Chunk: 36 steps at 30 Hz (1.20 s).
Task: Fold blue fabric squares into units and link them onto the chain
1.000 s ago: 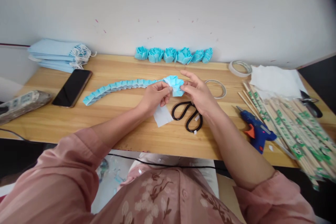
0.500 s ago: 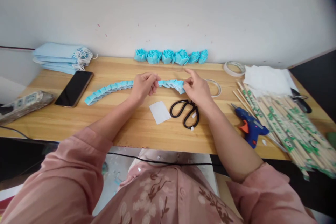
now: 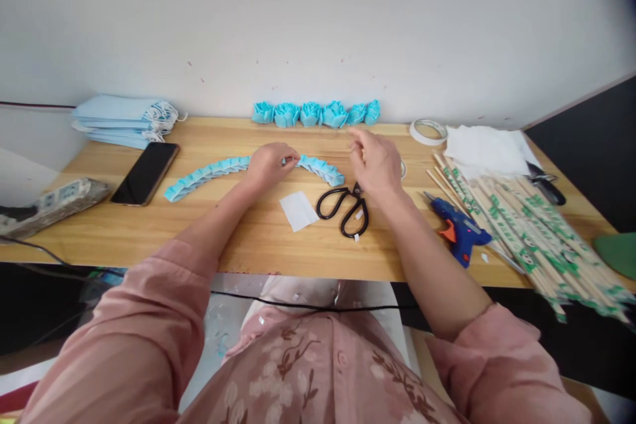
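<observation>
A curved strip of folded light-blue pieces (image 3: 209,171) arches across the wooden table. My left hand (image 3: 271,165) is over its middle, thumb and fingers pinched on the strip, hiding part of it. The strip's right end lies on the table, just left of my right hand (image 3: 376,162), whose fingers are partly curled with the index stretched out, and nothing shows in them. Below that hand are black-handled scissors (image 3: 330,212), their blades hidden. A white paper square (image 3: 299,211) lies left of the scissors. Several blue paper flowers (image 3: 311,114) stand in a row behind.
On the left are stacked masks (image 3: 116,118), a phone (image 3: 146,173) and a power strip (image 3: 59,202). On the right are a tape roll (image 3: 428,132), white sheets (image 3: 484,149), a blue glue gun (image 3: 460,228) and wrapped chopsticks (image 3: 541,232). A cable crosses below the table's front edge.
My right hand has come away from the strip's right end, which now rests lower on the table. The view has shifted slightly. My left hand stays at the strip's middle.
</observation>
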Each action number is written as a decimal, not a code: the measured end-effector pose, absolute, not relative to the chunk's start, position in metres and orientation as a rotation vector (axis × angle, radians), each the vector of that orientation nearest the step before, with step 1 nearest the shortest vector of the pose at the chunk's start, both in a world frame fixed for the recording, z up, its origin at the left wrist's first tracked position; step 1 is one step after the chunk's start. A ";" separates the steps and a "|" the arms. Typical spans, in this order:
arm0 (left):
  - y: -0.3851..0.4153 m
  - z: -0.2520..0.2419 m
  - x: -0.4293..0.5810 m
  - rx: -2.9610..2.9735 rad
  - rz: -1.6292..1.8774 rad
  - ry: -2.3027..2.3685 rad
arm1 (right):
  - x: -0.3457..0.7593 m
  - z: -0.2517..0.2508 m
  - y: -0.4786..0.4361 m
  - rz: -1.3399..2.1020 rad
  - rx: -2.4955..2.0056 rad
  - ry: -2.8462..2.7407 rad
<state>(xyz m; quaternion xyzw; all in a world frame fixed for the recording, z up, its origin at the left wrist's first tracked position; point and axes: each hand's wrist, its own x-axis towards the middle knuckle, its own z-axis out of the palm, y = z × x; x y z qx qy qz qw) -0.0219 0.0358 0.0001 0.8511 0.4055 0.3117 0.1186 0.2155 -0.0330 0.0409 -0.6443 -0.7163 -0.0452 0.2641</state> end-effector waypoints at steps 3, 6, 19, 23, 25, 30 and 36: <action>0.033 -0.002 -0.020 2.577 0.874 1.130 | 0.207 0.056 -0.064 -0.052 -1.762 -2.257; 0.025 -0.002 -0.017 2.628 0.827 1.040 | 0.203 0.060 -0.103 0.126 -1.741 -2.546; -0.001 0.010 -0.006 2.718 0.341 0.689 | 0.231 0.015 -0.173 0.063 -1.896 -2.261; 0.002 0.009 -0.007 2.712 0.322 0.699 | 0.249 0.020 -0.169 -0.010 -1.929 -2.103; 0.002 0.009 -0.007 2.698 0.328 0.712 | 0.254 0.023 -0.169 -0.077 -1.957 -2.025; 0.000 0.009 -0.006 2.675 0.369 0.747 | 0.250 0.023 -0.176 -0.002 -1.928 -2.045; -0.001 0.007 -0.005 2.703 0.418 0.739 | 0.246 0.029 -0.162 -0.022 -1.934 -2.041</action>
